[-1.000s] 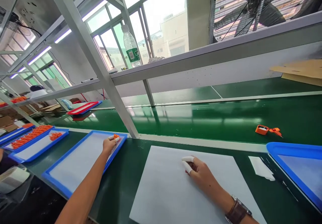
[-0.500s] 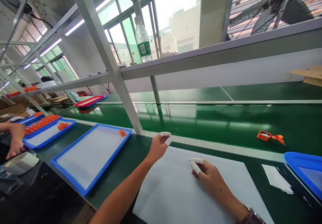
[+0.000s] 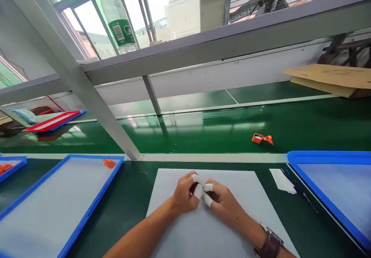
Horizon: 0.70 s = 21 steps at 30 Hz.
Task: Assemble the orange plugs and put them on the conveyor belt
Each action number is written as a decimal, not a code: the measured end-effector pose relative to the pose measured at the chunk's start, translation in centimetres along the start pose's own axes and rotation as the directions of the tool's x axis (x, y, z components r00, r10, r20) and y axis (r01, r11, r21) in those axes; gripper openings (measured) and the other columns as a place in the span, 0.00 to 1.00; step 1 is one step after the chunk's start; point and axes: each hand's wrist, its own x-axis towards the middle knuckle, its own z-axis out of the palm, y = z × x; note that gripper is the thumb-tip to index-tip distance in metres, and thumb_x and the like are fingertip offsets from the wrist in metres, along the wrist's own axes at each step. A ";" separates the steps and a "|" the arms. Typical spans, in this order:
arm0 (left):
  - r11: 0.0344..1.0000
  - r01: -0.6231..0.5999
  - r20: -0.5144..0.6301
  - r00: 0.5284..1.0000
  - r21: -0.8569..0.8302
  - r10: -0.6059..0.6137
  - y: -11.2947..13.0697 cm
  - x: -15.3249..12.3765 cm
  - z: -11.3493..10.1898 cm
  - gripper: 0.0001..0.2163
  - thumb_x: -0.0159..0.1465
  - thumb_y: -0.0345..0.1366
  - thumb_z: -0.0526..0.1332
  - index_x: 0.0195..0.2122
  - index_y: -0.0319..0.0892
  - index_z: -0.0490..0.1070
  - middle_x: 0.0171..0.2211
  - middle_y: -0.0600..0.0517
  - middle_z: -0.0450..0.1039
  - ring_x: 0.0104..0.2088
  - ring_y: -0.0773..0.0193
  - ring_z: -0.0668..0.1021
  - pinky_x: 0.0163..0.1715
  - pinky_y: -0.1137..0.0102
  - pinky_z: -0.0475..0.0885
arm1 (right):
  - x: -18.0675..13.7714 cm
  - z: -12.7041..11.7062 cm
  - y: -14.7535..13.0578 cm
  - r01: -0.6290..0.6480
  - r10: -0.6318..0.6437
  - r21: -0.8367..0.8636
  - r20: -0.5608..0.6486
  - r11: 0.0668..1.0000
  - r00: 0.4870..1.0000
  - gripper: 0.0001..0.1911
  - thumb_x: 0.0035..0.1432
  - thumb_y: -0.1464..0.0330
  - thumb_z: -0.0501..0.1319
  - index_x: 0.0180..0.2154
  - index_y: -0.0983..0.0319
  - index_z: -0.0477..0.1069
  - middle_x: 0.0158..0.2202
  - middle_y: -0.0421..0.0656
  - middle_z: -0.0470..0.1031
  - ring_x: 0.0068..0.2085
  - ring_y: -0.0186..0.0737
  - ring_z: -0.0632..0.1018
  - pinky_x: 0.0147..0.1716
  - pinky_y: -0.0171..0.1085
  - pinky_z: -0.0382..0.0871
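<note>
My left hand (image 3: 188, 193) and my right hand (image 3: 222, 200) meet over a large white sheet (image 3: 232, 235) on the green bench. White finger covers wrap the thumb and forefinger of each hand. On both hands these fingertips are pinched and touch or nearly touch those of the other. Anything between them is hidden or too small to name. On the left, a blue-rimmed tray (image 3: 95, 207) holds a small orange part (image 3: 109, 163) in its far right corner.
Another blue tray (image 3: 327, 157) stands at the right, beside a torn white scrap (image 3: 282, 180). Orange pieces (image 3: 262, 138) lie on the green belt (image 3: 203, 134) beyond. A slanted metal post (image 3: 107, 123) rises at the left under a shelf carrying a plastic bottle (image 3: 118, 22).
The view has swung to the right and down. My hands, apart before, have come together, fingertip to fingertip, over the white sheet.
</note>
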 end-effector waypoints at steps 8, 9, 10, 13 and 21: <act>0.997 0.023 0.110 0.994 -0.067 -0.015 0.1 0.6 -0.8 0.11 0.68 0.37 0.54 0.31 0.44 0.70 0.29 0.50 0.66 0.29 0.61 0.68 0.31 0.66 0.62 | 0.2 -0.2 -0.1 0.019 -0.022 -0.052 -0.057 0.998 0.998 0.07 0.62 0.71 0.58 0.31 0.60 0.72 0.33 0.40 0.72 0.32 0.36 0.70 0.32 0.35 0.64; 0.996 0.048 0.116 0.992 -0.071 -0.040 0.0 0.8 -0.8 0.12 0.69 0.38 0.53 0.30 0.44 0.70 0.28 0.50 0.65 0.28 0.61 0.68 0.30 0.66 0.62 | 0.2 -0.2 0.0 0.018 -0.021 -0.059 -0.063 0.998 0.998 0.07 0.62 0.71 0.58 0.31 0.60 0.73 0.34 0.40 0.72 0.32 0.35 0.70 0.32 0.35 0.64; 0.995 0.073 0.122 0.990 -0.074 -0.064 0.0 0.9 -0.8 0.12 0.68 0.39 0.54 0.29 0.44 0.70 0.28 0.50 0.65 0.28 0.61 0.67 0.30 0.67 0.62 | 0.3 -0.3 0.1 0.018 -0.022 -0.066 -0.063 0.998 0.998 0.07 0.62 0.71 0.58 0.31 0.60 0.73 0.34 0.40 0.72 0.32 0.35 0.70 0.32 0.35 0.64; 0.985 0.156 0.115 0.982 -0.073 -0.147 -0.1 1.3 -0.6 0.12 0.67 0.40 0.56 0.27 0.44 0.70 0.27 0.51 0.66 0.27 0.62 0.67 0.29 0.68 0.61 | 0.4 -0.3 0.3 0.029 -0.036 -0.100 -0.062 0.995 0.997 0.07 0.61 0.72 0.59 0.30 0.60 0.72 0.34 0.39 0.72 0.32 0.34 0.70 0.32 0.34 0.64; 0.944 0.321 0.022 0.947 -0.077 -0.320 -0.6 1.5 -0.6 0.16 0.66 0.43 0.57 0.22 0.44 0.64 0.22 0.54 0.63 0.24 0.64 0.63 0.27 0.69 0.60 | 0.5 -0.7 -0.3 0.058 -0.067 -0.086 -0.103 0.995 0.992 0.08 0.59 0.71 0.59 0.27 0.60 0.73 0.32 0.39 0.73 0.31 0.34 0.71 0.32 0.33 0.65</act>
